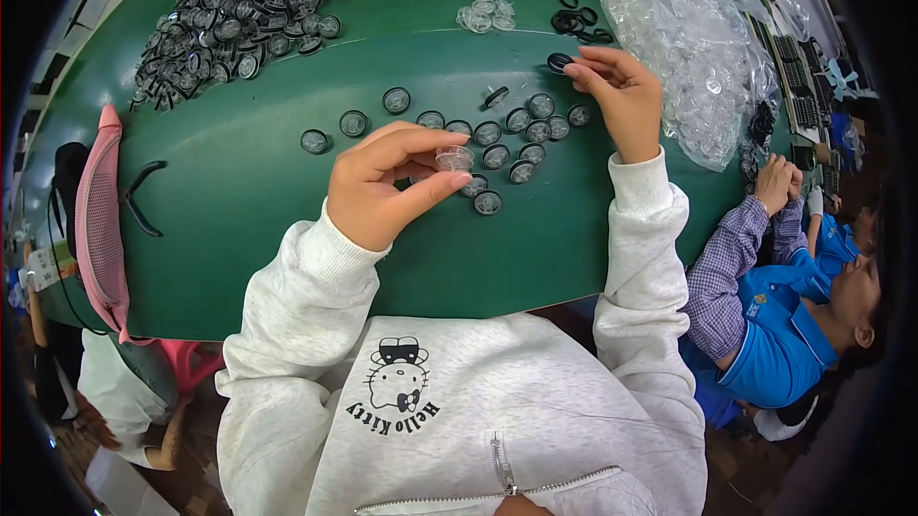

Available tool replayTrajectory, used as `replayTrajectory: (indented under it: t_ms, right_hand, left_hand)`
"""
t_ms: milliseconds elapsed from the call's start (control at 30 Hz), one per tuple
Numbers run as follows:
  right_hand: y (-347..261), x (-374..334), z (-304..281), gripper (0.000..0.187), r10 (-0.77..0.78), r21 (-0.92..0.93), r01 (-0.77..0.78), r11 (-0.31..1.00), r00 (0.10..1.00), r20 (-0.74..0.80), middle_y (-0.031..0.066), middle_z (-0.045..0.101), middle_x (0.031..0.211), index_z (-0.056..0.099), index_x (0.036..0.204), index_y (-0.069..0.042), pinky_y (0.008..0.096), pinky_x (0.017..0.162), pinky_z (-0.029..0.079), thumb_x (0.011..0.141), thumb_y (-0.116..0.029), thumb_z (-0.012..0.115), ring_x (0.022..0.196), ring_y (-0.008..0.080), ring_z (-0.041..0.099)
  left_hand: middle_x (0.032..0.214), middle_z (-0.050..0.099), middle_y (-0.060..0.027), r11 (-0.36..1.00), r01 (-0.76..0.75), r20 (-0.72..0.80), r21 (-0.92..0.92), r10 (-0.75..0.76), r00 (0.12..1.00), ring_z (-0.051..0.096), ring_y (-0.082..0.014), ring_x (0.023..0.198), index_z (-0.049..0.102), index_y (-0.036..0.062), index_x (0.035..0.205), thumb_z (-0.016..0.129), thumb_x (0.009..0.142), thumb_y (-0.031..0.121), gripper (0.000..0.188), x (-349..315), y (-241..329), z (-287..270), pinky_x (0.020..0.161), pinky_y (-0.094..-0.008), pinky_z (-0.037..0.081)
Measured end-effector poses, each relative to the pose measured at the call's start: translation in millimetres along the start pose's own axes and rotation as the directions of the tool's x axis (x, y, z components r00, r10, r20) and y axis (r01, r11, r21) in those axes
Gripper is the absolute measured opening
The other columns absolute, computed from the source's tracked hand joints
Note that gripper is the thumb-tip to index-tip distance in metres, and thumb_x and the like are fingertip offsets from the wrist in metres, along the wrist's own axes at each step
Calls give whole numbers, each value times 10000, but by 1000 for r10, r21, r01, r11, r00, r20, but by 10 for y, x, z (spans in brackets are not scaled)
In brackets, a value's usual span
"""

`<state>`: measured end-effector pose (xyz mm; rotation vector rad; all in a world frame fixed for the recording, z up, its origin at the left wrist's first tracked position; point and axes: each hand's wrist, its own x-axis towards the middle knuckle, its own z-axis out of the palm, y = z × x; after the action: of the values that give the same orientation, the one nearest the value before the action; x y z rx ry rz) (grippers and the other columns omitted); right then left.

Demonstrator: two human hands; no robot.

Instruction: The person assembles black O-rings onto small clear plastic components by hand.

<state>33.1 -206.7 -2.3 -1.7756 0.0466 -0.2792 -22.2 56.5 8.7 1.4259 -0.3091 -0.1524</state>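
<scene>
Between the thumb and fingers of my left hand [382, 176] is a clear plastic wheel [453, 159], held above the table with no black ring on it. My right hand [620, 95], farther right, pinches a black rubber ring [559, 63] by its edge. Below and between the hands lie several clear wheels with black rings around them, such as one wheel [488, 202] near my left thumb. Another ringed wheel [495, 96] stands tilted. Loose black rings [585, 21] lie in a small heap beyond my right hand. Bare clear wheels [486, 11] are piled to their left.
A large heap of ringed wheels [239, 14] covers the far left of the green table [229, 219]. Clear parts fill a plastic bag [698, 66] at right. Pliers [142, 198] lie beside a pink pouch [100, 219]. A co-worker in blue [779, 325] sits at right.
</scene>
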Motion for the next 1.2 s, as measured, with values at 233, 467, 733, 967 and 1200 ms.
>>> replayTrajectory:
  t_ms: [233,467,733,967,1200]
  right_hand:
    - [60,-16,18,213,-34,-31,33,999,999,-31,98,659,820,641,926,28,176,635,511,715,30,675,694,130,624]
    - [71,-7,46,183,-233,-257,208,944,970,-70,79,638,809,664,910,10,174,591,490,728,14,658,642,112,575]
    - [109,22,21,153,-272,-309,231,922,957,-97,49,603,811,685,887,-29,185,580,447,738,-4,661,614,102,519]
    - [15,-15,-17,149,-265,-228,223,948,948,-176,50,603,829,674,894,-16,185,612,453,747,7,664,644,108,543]
    - [-495,-646,495,196,-38,498,-144,855,941,336,115,570,907,613,907,40,204,633,514,728,110,645,651,168,590]
  left_hand:
    - [879,602,-55,1000,14,13,26,-14,1000,565,-113,711,660,22,972,702,683,-43,299,3,10,-4,672,-191,486]
    - [883,602,-60,999,27,24,35,-28,999,575,-121,733,656,15,977,706,681,-42,306,4,12,-8,685,-195,491]
    - [921,600,-81,998,50,41,-32,-49,998,587,-143,777,644,-1,990,699,692,-52,308,-16,11,11,715,-200,490]
    - [948,598,-97,917,131,-33,-376,-155,987,580,-143,815,636,-14,1010,657,731,-74,286,-6,60,100,748,-200,484]
    - [1002,578,-104,987,41,8,-153,-41,999,573,-148,849,618,-16,1064,610,766,-86,306,-31,-15,-6,791,-212,484]
